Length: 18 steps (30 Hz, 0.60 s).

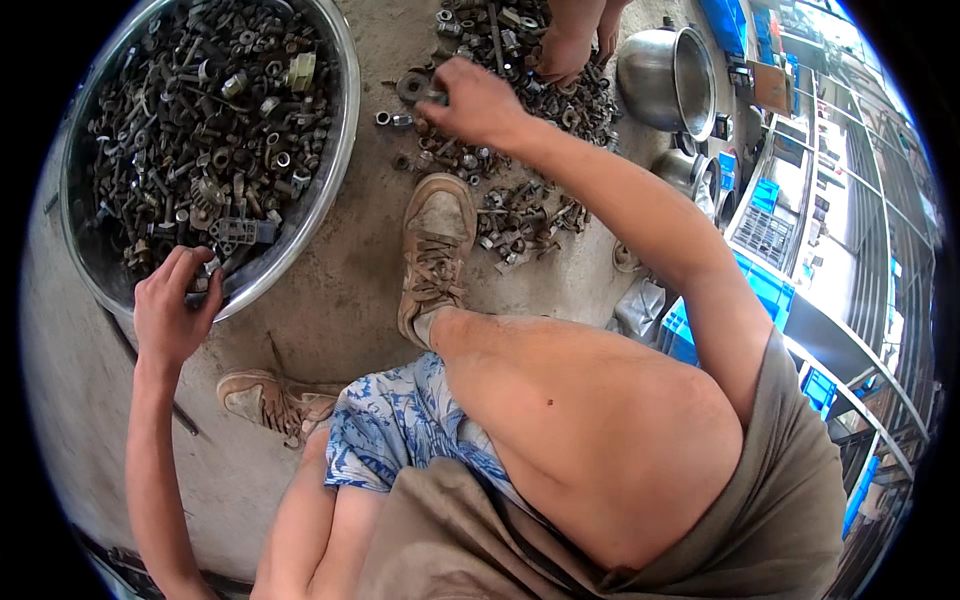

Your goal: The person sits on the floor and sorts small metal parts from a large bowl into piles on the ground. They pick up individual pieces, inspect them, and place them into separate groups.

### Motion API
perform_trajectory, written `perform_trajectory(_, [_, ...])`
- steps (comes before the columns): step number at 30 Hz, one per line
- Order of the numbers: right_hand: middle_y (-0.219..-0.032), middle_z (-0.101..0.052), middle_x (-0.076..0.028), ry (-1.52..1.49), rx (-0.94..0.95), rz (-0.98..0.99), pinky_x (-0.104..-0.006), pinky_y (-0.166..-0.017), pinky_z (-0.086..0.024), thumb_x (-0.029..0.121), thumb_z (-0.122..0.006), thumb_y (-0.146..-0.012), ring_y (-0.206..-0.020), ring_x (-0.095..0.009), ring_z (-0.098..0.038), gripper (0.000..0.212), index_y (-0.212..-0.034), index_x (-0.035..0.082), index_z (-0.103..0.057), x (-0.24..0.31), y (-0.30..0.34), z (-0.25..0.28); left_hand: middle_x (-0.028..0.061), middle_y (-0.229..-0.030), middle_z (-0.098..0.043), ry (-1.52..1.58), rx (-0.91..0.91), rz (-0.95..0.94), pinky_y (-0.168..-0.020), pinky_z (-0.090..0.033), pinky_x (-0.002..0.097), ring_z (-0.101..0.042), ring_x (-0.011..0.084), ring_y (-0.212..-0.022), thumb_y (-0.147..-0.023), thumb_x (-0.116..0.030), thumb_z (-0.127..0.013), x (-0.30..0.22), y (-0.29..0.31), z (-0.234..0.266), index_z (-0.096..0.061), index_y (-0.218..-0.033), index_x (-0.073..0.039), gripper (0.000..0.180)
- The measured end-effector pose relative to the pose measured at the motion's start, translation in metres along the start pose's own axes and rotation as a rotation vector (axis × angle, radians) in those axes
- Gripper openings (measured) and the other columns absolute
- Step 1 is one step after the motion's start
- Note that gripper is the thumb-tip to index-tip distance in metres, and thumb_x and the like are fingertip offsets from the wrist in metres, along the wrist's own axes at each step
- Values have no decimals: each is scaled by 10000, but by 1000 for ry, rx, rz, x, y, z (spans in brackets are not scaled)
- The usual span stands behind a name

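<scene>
A large metal basin (345, 150) at the upper left is heaped with dark, greasy bolts, nuts and washers (215, 120). Over its near rim, my left hand (172, 305) curls thumb and fingers around a small metal piece, its kind partly hidden. My right hand (480, 105) is at the left edge of a loose pile of fasteners (580, 115) on the floor, fingers bent together. Whatever is in them is too dark and small to name. Beside its fingertips lie a round dark washer-like part (412, 87) and a shiny nut (382, 118).
Another person's hands (568, 50) reach into the floor pile from the top. A steel pot (650, 78) lies tipped at the upper right, with a smaller one (685, 170) nearby. Blue crates (765, 285) and metal racks line the right. My shoes (438, 240) stand between basin and pile.
</scene>
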State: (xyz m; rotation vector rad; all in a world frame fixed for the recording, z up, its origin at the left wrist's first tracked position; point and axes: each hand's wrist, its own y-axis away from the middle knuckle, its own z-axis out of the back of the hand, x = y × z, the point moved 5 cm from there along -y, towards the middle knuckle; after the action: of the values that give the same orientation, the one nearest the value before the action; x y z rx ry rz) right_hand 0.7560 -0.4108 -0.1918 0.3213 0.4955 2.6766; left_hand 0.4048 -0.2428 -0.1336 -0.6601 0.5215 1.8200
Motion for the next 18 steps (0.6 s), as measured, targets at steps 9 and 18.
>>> perform_trajectory(9, [-1227, -573, -156, 124, -199, 9, -465, -917, -508, 441, -611, -871, -1109, -347, -592, 424, -1072, 79, -701, -45, -47, 14, 93, -847, -621, 34, 29, 58, -604, -518, 351, -644, 278, -683, -793, -47, -691, 1, 0, 0, -624, -949, -36, 170])
perform_trajectory(18, [-1167, -603, -153, 167, -222, -22, -461, -893, -499, 253, -640, -848, -1086, -350, -600, 373, -1156, 57, -564, -49, -77, 11, 106, -841, -617, 8, 20, 33, -613, -510, 362, -642, 295, -713, -786, -56, -695, 1, 0, 0, -625, -951, -32, 180])
